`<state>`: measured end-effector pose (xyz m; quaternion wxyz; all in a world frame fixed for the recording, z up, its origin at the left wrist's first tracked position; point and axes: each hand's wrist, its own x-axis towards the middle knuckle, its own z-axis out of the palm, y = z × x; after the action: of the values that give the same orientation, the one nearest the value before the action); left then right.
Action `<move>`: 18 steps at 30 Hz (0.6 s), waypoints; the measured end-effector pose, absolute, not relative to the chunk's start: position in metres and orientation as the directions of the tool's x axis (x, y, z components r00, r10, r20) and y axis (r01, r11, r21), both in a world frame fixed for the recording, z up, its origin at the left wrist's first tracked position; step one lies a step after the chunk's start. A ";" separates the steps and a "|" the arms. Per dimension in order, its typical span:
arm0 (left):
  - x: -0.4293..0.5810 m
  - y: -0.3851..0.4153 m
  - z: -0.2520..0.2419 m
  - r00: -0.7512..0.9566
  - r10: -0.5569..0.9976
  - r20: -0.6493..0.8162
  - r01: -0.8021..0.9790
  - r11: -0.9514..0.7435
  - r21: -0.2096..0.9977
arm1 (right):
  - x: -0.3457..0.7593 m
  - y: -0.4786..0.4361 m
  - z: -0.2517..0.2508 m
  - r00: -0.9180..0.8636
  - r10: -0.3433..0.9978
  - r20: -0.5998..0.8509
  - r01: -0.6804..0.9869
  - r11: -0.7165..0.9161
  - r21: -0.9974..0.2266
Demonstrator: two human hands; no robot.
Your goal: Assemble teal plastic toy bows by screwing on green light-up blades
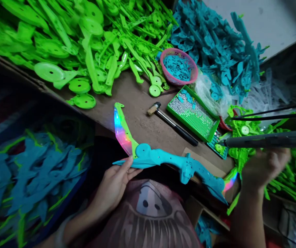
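Observation:
A turquoise toy bow (172,158) with bright green parts lies across my lap and the table edge. The clear section of its left limb (122,132) glows blue, pink and red, and the right tip is lit too. My left hand (119,182) grips the bow near its left end, thumb on top and fingers underneath. Over at the right, my right hand (265,167) is curled and blurred, just behind a dark rod-shaped tool (267,138) that looks like a hanging screwdriver. The tool covers part of the fingers, so what they hold is hidden.
Heaps of green parts (60,38) and turquoise parts (210,41) cover the back. A pink basket (166,77), a green tray of screws (189,120) and a hammer (174,122) stand in the middle. Finished-looking bows (34,175) fill the lower left.

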<state>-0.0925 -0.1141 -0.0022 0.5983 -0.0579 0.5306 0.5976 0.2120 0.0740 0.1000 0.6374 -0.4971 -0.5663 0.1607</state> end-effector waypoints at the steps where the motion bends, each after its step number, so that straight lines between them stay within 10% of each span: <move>1: -0.093 -0.114 -0.003 -0.287 0.650 -0.704 -0.768 0.283 0.575 | 0.212 0.083 0.096 0.205 0.859 0.470 0.253 0.417 -0.873; 4: -0.093 -0.113 -0.005 -0.322 0.633 -0.704 -0.739 0.296 0.605 | 0.197 0.101 0.092 -0.233 0.952 0.200 0.088 0.226 -0.970; 18: -0.091 -0.119 -0.010 -0.245 0.632 -0.735 -0.758 0.348 0.552 | 0.090 0.093 0.130 -0.795 0.496 0.350 -0.256 0.248 -0.934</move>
<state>-0.0913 -0.1185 -0.0101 0.6116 -0.0575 0.5477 0.5680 0.0899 0.0934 0.1296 0.3093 -0.0824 -0.7270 0.6075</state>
